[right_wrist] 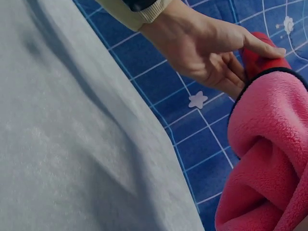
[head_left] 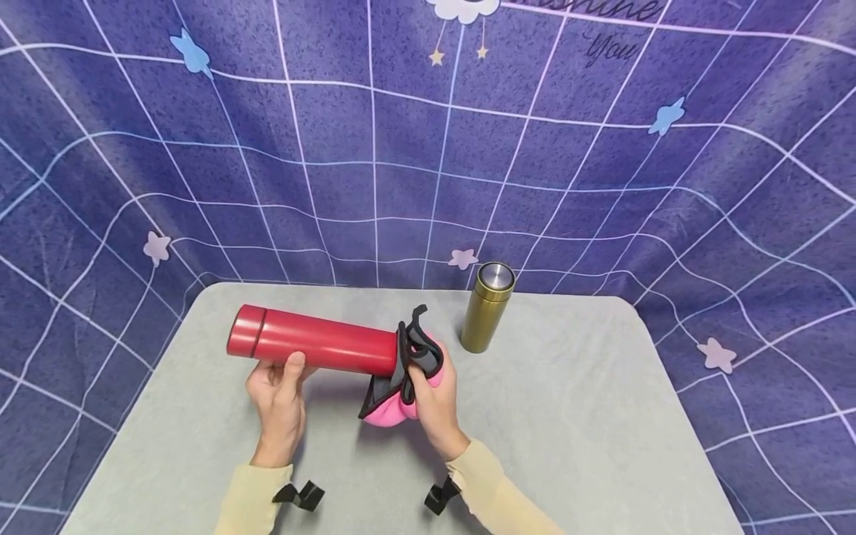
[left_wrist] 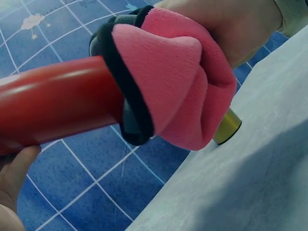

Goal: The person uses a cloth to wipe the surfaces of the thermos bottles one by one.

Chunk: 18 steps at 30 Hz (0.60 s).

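A red thermos flask (head_left: 321,340) is held nearly level above the table, its capped end to the left. My left hand (head_left: 281,397) grips it from below near that end, thumb along the near side. At the other end, my right hand (head_left: 436,397) holds a bunched pink-and-grey cloth (head_left: 391,411) with black edging against the flask. The cloth's pink fluffy side (left_wrist: 163,77) wraps round the flask's end in the left wrist view, hiding it. In the right wrist view the cloth (right_wrist: 269,159) hangs in thick folds.
An olive-gold thermos (head_left: 483,316) with a silver-topped lid stands upright on the grey table (head_left: 568,416), just beyond my right hand. A blue-purple grid curtain (head_left: 334,171) with stars hangs behind the table's back edge. Black straps with small blocks (head_left: 309,495) sit at both wrists.
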Available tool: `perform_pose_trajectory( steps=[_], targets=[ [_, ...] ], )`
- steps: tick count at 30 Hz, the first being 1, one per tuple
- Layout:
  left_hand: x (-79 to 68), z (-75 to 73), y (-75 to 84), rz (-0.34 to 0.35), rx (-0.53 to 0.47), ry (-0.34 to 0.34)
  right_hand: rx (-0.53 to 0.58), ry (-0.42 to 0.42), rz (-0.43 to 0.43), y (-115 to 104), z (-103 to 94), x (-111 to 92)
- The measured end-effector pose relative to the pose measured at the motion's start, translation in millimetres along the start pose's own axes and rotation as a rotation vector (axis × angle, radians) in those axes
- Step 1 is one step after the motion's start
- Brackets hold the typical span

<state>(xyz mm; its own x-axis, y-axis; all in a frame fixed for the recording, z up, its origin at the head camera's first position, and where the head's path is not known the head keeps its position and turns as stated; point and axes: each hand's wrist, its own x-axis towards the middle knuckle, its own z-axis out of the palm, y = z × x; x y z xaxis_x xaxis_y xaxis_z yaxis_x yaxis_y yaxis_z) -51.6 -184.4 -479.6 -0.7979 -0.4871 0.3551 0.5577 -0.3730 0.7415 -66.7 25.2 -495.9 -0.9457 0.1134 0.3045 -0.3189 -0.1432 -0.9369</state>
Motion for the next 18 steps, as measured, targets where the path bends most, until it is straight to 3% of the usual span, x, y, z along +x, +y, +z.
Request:
perform_pose_trajectory(
  steps=[8, 18],
  targets=[
    [1.0, -2.1, 0.1, -0.047, 0.122, 0.018, -0.015, 0.009, 0.046, 0, -13.7, 3],
    [4.5, -7.4, -7.5, -0.103, 0.191, 0.046, -0.034, 0.058, 0.148, 2, -37.6, 0]
  ],
)
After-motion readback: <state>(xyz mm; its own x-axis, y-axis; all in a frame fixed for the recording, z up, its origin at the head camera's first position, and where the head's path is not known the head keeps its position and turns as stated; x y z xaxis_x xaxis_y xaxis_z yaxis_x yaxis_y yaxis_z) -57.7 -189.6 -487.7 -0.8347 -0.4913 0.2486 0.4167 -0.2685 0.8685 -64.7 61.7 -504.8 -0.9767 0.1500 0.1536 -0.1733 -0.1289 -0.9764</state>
